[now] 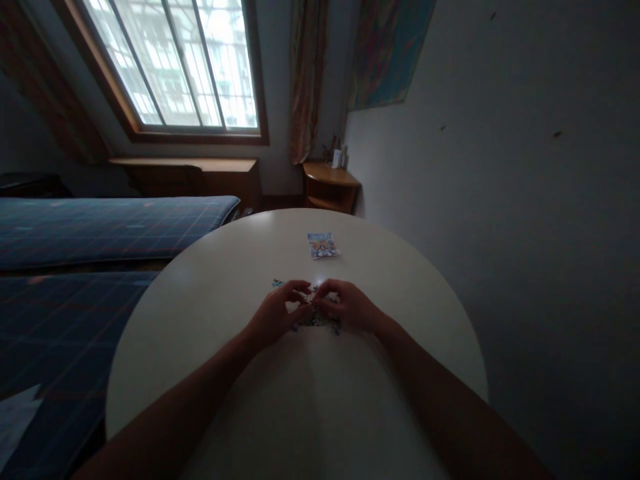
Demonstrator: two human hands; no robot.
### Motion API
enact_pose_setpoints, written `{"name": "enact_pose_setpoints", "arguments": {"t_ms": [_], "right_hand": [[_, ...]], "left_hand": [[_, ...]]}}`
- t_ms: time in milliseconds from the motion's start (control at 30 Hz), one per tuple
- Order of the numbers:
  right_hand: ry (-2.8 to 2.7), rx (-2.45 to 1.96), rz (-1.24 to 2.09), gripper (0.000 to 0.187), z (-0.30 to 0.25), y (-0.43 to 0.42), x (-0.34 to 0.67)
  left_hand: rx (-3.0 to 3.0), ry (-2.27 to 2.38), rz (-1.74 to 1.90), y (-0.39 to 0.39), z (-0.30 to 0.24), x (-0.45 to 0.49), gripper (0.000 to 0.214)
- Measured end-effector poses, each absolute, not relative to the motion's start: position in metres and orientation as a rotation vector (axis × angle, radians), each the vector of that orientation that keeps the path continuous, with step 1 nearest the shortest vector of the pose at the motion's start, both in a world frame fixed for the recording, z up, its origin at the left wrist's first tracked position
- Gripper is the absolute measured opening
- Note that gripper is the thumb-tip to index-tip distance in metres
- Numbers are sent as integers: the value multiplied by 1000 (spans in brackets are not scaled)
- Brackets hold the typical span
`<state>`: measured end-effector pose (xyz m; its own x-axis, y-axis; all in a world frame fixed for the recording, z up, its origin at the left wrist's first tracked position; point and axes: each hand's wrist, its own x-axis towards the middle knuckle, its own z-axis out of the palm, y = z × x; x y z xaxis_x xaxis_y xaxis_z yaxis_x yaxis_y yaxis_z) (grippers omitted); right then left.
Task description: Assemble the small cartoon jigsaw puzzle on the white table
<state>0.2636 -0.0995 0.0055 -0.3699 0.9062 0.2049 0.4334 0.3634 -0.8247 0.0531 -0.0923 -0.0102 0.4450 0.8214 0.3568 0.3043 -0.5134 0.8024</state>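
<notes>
Small pieces (317,320) lie nearer you than the patterned card (323,245), between your left hand (277,308) and right hand (351,307), whose fingers curl inward though I cannot tell if either grips anything, so 1 brushing knuckle could scatter them.

From far off I see room for sliding along both sides of the round white table (210,300), but the bare left hand (277,312), bare right hand (351,305) and tiny mixed-colour pieces (317,319) block the middle, with a flat, colourful printed square (323,245) beyond.
</notes>
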Motion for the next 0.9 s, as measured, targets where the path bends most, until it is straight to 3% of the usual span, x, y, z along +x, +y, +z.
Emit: {"name": "enact_pose_setpoints", "arguments": {"t_ms": [233,667,900], "right_hand": [[-1835,-1096,812,19,10,-101,256],[-1724,-1055,1005,27,-3,-98,250],[-1700,-1128,967,26,-3,-97,250]], "left_hand": [[1941,1047,983,-89,-8,53,33],[1629,1084,998,-89,1,53,22],[1594,1139,958,-89,3,52,32]]}}
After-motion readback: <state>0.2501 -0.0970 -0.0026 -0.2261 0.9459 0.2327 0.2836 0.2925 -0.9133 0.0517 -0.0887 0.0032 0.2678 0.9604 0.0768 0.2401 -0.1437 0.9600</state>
